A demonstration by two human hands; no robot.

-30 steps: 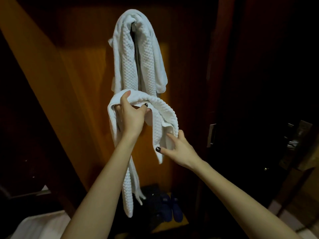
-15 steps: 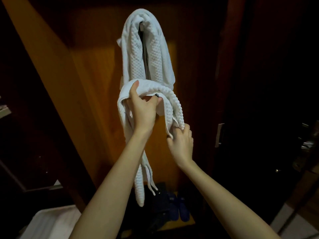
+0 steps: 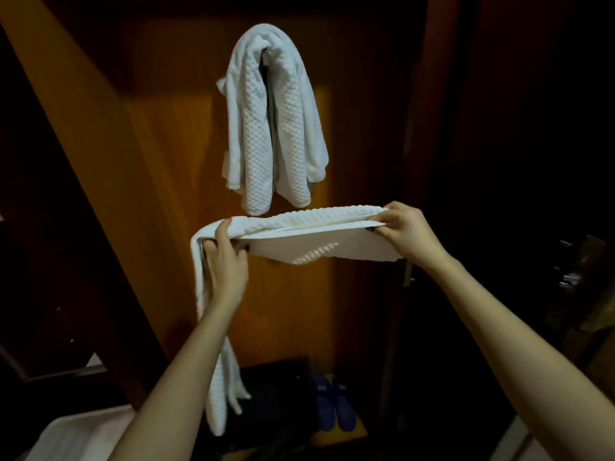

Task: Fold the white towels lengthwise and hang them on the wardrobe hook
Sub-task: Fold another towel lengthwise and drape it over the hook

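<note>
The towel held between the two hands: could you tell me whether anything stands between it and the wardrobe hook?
Yes: the hung towels drape over the hook, covering most of it, just above the held towel. Nothing else shows in the gap between them.

**Bare arms, dark-polished nails**

A person's two forearms are uncovered for the whole length on show, the left forearm [image 3: 173,387] and the right forearm [image 3: 506,327] alike, smooth in outline and slim at the wrists. The left hand [image 3: 226,264] and the right hand [image 3: 406,231] are bare too. The nails wear a dark polish, close to black. One painted nail shows at the tip of the left thumb [image 3: 242,252], and another dark tip shows among the right hand's fingers [image 3: 387,216]. The dim light hides finer detail.
</note>
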